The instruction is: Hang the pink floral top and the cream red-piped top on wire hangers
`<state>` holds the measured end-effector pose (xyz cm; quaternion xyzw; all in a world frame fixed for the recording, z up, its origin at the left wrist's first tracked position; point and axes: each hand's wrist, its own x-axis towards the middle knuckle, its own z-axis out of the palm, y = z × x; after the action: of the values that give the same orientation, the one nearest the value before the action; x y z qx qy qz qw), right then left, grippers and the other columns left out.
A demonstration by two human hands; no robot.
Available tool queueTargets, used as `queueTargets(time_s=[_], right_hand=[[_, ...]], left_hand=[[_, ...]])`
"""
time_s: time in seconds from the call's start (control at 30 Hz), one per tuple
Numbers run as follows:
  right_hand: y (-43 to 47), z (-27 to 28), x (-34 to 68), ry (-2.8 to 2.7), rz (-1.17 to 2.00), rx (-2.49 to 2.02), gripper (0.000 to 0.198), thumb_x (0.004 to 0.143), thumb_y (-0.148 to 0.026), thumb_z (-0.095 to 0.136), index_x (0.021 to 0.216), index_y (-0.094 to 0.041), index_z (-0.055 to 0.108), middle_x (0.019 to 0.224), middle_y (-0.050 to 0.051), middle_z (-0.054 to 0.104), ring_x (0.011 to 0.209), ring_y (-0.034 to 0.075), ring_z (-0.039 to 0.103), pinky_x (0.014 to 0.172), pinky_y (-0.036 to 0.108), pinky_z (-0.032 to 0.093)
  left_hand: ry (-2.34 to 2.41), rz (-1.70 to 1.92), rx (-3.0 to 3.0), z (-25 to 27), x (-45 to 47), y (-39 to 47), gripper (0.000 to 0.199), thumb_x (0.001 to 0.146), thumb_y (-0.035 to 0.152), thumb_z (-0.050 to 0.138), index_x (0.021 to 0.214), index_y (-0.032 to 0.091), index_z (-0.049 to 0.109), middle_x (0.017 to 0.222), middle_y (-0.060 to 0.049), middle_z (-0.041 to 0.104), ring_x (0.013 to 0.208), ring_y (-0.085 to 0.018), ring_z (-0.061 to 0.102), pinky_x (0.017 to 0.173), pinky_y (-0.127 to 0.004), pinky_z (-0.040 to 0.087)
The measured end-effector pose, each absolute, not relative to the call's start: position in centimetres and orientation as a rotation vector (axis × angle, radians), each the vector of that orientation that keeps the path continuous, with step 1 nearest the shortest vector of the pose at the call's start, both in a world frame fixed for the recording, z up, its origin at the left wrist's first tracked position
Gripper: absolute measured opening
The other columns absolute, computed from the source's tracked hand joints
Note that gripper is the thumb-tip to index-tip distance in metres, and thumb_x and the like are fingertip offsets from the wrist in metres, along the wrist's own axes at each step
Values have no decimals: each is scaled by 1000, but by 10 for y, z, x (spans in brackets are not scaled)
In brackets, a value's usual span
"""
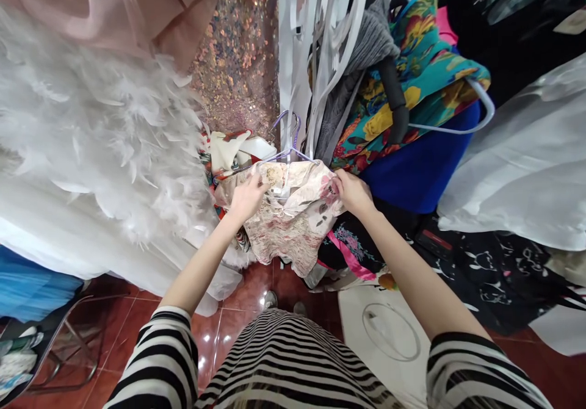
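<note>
A pale floral garment (293,232) with pinkish flowers hangs in front of me on a purple hanger (293,149). My left hand (248,198) is closed on its left shoulder area, thumb and fingers pinching the cloth. On the other side, my right hand (353,192) grips the right shoulder edge beside a pink flower print. The hanger's hook rises toward a group of white hangers (332,49). Behind the garment, a patterned red and white cloth (226,152) is partly hidden.
White feathered clothing (132,134) and a sequined fabric (242,43) hang at left. A teal floral garment (421,85) and a blue cloth (412,165) crowd the right. Below are red floor tiles (247,290), a white panel with a ring (389,336) and a metal-framed chair (64,342).
</note>
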<state>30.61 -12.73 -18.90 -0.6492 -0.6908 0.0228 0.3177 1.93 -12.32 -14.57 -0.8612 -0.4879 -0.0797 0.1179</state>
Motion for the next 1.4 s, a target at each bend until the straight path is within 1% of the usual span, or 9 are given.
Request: queueTargets(time_s=[0.2,0.37,0.5,0.67,0.77,0.9,1.13,1.3,1.4], right_hand=[[-127,-192,315,-1764,158,-1617,28,91,-38,39,65,-28,39,71,9,67,65,22,60,58,31,43],[-130,-191,324,-1746,224,-1584,26,89,-35,41,68,-25,54,74,9,71,70,23,64,62,30,46],[-131,-190,328,-1692,297,-1586,25,87,-33,43,76,-24,65,80,9,75,74,25,67,66,32,49],[-132,-201,339,-1692,345,-1699,14,83,-32,52,79,-26,64,69,7,73,69,26,68,66,34,52],[-132,-210,345,-1699,311,-1768,11,80,-29,55,86,-27,64,79,8,75,76,28,70,71,38,54],[-132,-217,348,-1732,298,-1744,20,79,-26,55,96,-27,65,93,8,77,86,31,72,77,42,56],[-138,-228,354,-1806,330,-1669,45,76,-17,49,120,-26,56,108,11,75,93,30,72,80,42,58],[-141,-236,360,-1642,505,-1730,38,84,-24,46,121,-21,56,107,13,73,61,23,70,51,33,57],[-142,-238,362,-1581,586,-1709,32,87,-29,47,114,-21,62,99,12,74,53,21,67,45,31,55]], left_hand=[[-1521,-122,-2541,-146,39,-132,28,97,20,42,105,15,69,105,-15,69,106,-26,66,76,-31,54],[-1641,-35,-2548,-142,49,-134,37,98,18,38,128,18,60,114,-14,71,106,-26,69,79,-32,54],[-1611,5,-2601,-143,51,-130,40,96,14,38,128,22,60,119,-10,70,106,-25,69,80,-32,54],[-1578,55,-2626,-150,45,-131,38,94,12,38,119,20,66,120,-12,66,97,-25,71,75,-33,55],[-1572,26,-2612,-158,39,-132,42,93,13,38,125,21,64,121,-14,63,94,-25,71,71,-33,55],[-1509,-173,-2616,-172,22,-130,44,92,15,42,128,26,63,122,-12,64,98,-25,68,68,-31,54],[-1420,-815,-2434,-191,-31,-120,44,88,13,45,124,29,65,129,-10,64,111,-27,59,97,-43,47],[-1607,-1109,-2270,-199,-63,-114,39,88,22,49,125,18,58,121,-16,62,116,-29,57,103,-44,44],[-1708,-1183,-2273,-202,-74,-108,33,86,22,52,118,18,56,112,-14,63,108,-27,61,99,-40,49]])
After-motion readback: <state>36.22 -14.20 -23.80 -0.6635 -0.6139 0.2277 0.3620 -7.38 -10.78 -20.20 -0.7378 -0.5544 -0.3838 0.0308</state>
